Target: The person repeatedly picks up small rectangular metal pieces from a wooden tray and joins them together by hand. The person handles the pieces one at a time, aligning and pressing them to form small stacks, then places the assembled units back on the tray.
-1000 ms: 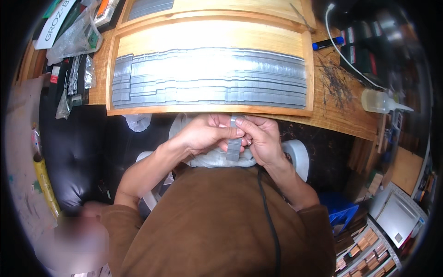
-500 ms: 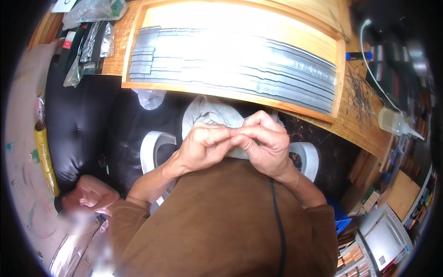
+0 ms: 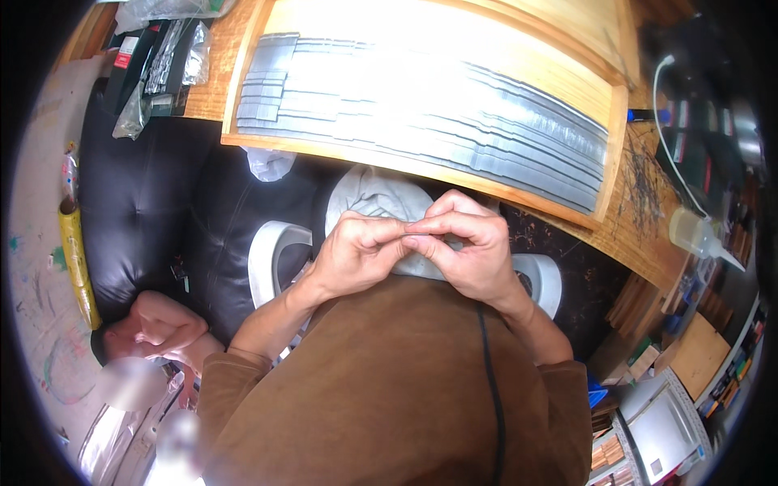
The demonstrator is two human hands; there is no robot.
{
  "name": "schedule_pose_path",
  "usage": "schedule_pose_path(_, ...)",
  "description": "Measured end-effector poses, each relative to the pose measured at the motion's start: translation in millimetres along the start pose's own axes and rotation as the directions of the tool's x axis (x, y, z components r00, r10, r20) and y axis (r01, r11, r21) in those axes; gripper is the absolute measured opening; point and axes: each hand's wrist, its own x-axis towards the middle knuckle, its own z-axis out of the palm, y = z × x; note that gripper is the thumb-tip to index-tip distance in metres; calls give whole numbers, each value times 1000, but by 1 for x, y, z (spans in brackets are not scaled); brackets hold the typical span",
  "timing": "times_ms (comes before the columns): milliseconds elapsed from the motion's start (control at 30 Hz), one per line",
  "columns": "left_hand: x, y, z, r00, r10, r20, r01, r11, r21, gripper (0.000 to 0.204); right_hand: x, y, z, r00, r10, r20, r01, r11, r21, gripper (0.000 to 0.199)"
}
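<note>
My left hand (image 3: 356,253) and my right hand (image 3: 472,249) meet at the fingertips above my lap. Both are closed in a pinch, thumb against index finger. Whatever lies between the fingertips, if anything, is too small or hidden to make out. Beyond my hands stands a shallow wooden tray (image 3: 389,165) on the table. Thin grey strips (image 3: 519,154) lie in it in overlapping rows, partly washed out by glare. A pale grey cloth (image 3: 374,193) shows just behind my hands.
A wooden table (image 3: 660,253) bears a blue marker (image 3: 644,116), a squeeze bottle (image 3: 693,233) and dark thin scraps (image 3: 644,174). White chair arms (image 3: 271,263) flank me. A black sofa (image 3: 138,194) stands left, with another person (image 3: 166,328) low beside me.
The tray and table sit slightly higher and farther right in the picture. My hands stay pinched together; a small gap now shows between my right thumb and index finger.
</note>
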Motion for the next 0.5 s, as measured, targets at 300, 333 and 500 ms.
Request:
schedule_pose_path(300, 2, -1, -4, 1000, -22, -4, 22, 1000, 11, 14, 4, -4, 1, 1000, -10, -28, 9, 1000, -28, 19)
schedule_pose_path(333, 3, 1, -3, 1000, -8, -21, 8, 1000, -3, 14, 3, -3, 1, 999, -18, -27, 17, 1000, -23, 19)
schedule_pose_path(500, 2, 2, -5, 999, -34, 6, 34, 999, 18, 17, 3, -2, 0, 998, -53, -36, 52, 998, -20, 18)
